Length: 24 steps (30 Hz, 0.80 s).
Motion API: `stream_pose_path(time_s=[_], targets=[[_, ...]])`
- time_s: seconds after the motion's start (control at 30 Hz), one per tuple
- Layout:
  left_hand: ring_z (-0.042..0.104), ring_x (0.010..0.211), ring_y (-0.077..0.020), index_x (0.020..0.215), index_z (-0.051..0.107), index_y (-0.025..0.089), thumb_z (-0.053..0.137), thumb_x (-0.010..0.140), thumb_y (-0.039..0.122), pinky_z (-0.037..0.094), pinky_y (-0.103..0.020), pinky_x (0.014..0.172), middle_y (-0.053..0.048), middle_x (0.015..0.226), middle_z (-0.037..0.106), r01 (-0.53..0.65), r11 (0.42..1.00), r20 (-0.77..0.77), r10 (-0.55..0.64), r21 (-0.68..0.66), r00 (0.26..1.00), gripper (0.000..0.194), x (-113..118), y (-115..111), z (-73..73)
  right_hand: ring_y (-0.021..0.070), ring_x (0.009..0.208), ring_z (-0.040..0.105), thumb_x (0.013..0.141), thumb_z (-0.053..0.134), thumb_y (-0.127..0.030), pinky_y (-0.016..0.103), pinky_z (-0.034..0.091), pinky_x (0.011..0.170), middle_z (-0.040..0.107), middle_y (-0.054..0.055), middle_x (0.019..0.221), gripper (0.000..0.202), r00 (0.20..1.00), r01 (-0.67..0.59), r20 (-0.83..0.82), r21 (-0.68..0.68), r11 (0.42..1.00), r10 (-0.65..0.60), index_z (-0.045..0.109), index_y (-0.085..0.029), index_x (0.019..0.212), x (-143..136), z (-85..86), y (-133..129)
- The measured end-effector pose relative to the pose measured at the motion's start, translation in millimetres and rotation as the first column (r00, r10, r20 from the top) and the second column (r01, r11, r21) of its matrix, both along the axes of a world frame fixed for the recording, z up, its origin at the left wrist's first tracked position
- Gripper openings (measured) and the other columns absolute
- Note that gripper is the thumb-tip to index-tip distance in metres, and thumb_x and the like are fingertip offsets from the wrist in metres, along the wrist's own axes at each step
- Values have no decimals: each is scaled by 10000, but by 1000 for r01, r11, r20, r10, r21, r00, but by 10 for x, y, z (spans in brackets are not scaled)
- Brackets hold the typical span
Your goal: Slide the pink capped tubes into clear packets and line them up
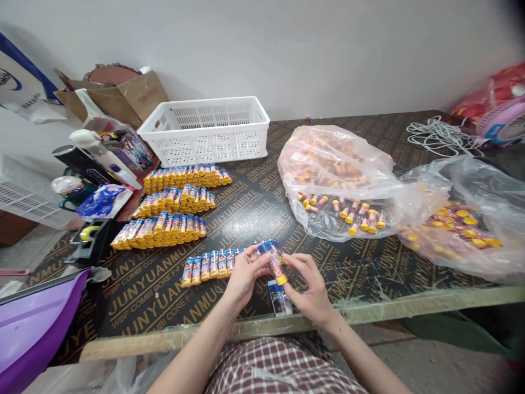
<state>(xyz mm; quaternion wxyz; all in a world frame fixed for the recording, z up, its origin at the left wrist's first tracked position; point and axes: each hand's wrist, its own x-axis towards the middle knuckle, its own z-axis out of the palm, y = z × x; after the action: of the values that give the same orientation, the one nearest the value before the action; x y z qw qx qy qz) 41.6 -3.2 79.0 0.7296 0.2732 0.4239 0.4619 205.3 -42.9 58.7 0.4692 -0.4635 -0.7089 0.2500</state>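
Observation:
In front of me, my left hand (pixel 245 273) pinches the blue upper end of a small clear tube (pixel 276 266) with a yellow cap. My right hand (pixel 309 287) has its thumb and fingertips at the tube's side and yellow lower end. The tube is tilted, and pinkish contents show through it. Below it on the table lies a small blue-and-white printed piece (pixel 280 299). Beside my left hand runs a row of labelled tubes (pixel 209 265), partly hidden behind that hand.
Stacked tubes (pixel 164 231) lie in several rows at left, before a white plastic basket (pixel 205 134). Clear bags (pixel 340 164) of yellow-capped tubes lie at right. A tape dispenser (pixel 92 241) and purple bin (pixel 45 334) stand left; cable (pixel 441 134) and pink fan (pixel 502 123) lie far right.

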Motion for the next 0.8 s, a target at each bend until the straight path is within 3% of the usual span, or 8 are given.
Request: stream_pose_path(time_s=[0.17, 0.33, 0.57, 0.67, 0.8], targets=[[572, 575, -107, 752, 688, 98, 773, 631, 395, 484, -227, 584, -44, 663, 643, 224, 975, -69, -224, -11, 972, 332, 19, -59, 55, 308, 1342, 304, 644, 572, -77, 509, 342, 1058, 230, 85, 1495, 872, 986, -161, 28, -28, 986, 162, 238, -290, 1420, 58, 27, 68], [537, 548, -95, 776, 705, 113, 786, 605, 400, 459, -222, 562, -18, 640, 618, 271, 962, -91, -272, -24, 958, 344, 41, -87, 50, 262, 1268, 431, 617, 547, -83, 454, 345, 1072, 422, 90, 1392, 879, 952, -305, 5, -86, 948, 307, 234, -248, 1422, 93, 26, 79], [482, 510, -70, 755, 697, 102, 792, 594, 414, 413, -203, 528, -4, 605, 568, 276, 960, -35, -278, -46, 960, 364, 73, -131, 32, 264, 1143, 533, 545, 595, -106, 395, 425, 998, 537, 88, 1232, 764, 974, -226, -45, -86, 970, 222, 409, -217, 1277, 85, 27, 57], [488, 518, -74, 757, 690, 102, 792, 584, 440, 421, -211, 539, -9, 617, 567, 275, 959, -35, -278, -61, 960, 392, 77, -135, 31, 270, 1127, 541, 540, 590, -97, 399, 433, 989, 555, 86, 1182, 702, 973, -224, -79, -102, 969, 216, 442, -219, 1215, 73, 23, 51], [477, 512, -65, 742, 690, 105, 788, 594, 429, 402, -190, 517, -6, 614, 566, 255, 966, -49, -257, -43, 965, 370, 69, -117, 36, 264, 1229, 472, 581, 572, -86, 422, 367, 1063, 462, 101, 1330, 829, 952, -286, -149, -138, 948, 266, 310, -235, 1353, 54, 6, 44]])
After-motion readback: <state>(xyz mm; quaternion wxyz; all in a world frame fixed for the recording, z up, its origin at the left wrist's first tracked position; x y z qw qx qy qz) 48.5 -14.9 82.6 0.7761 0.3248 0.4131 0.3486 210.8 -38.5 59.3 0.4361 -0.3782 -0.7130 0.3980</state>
